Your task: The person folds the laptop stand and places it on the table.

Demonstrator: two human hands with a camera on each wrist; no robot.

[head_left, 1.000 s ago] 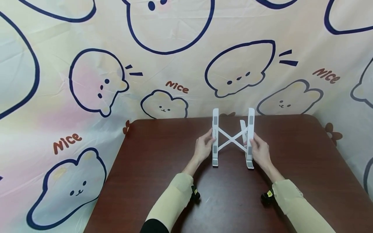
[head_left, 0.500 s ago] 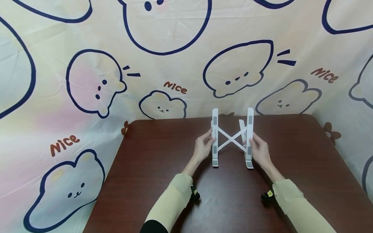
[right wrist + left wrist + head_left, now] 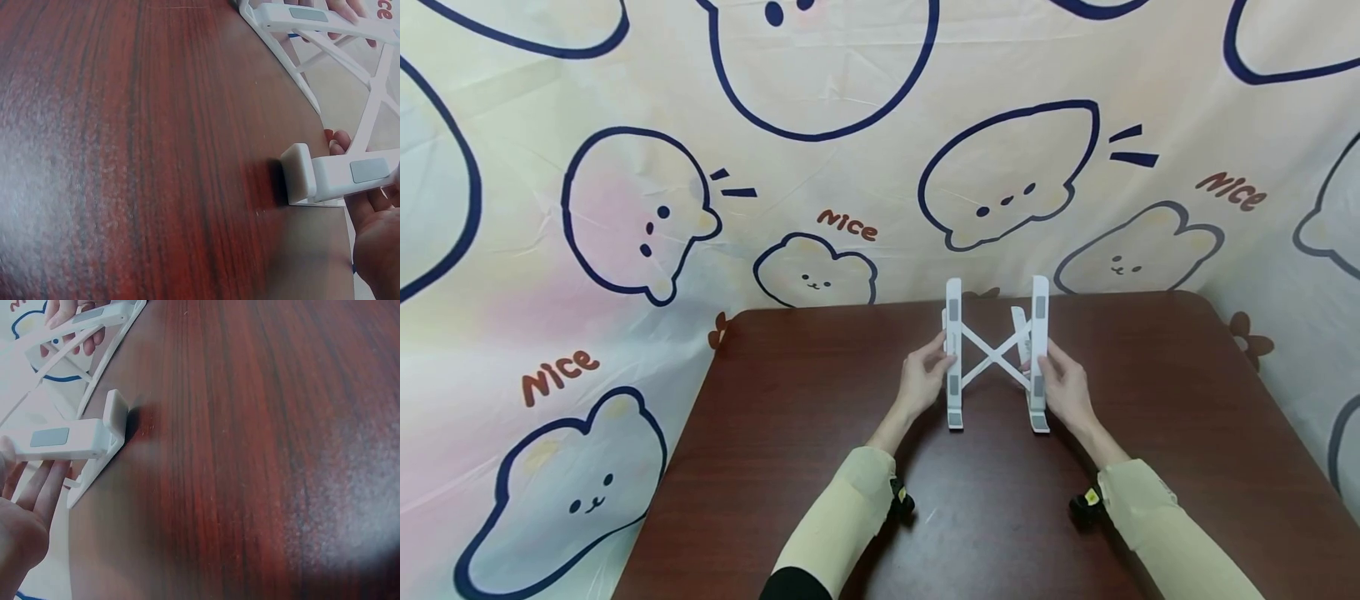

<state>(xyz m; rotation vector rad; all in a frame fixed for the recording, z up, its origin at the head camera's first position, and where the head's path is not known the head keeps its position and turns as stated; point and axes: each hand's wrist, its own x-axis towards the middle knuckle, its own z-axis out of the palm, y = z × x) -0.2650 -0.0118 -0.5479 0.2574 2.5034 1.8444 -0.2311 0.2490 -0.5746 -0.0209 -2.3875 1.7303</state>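
A white folding laptop stand [image 3: 995, 355] with grey pads stands unfolded at the back of the table, its crossed bars forming an X between two side rails. My left hand [image 3: 922, 372] grips the left rail, thumb on top and fingers beneath, as the left wrist view also shows. On the other side, my right hand [image 3: 1066, 387] holds the right rail [image 3: 362, 172] between thumb and fingers. Some fingertips of the right hand show past the inner side of that rail. Upturned lips at the rails' near ends face me.
The brown wooden table [image 3: 820, 467] extends around the stand, with its far edge just behind it. A cloth backdrop [image 3: 835, 183] with cartoon outlines hangs behind. A small black device [image 3: 1086, 508] sits at the right wrist, another [image 3: 902, 502] at the left.
My right hand has shifted slightly left with the right rail, so the two rails stand a little closer together. The left hand stays almost still. The head view has turned slightly.
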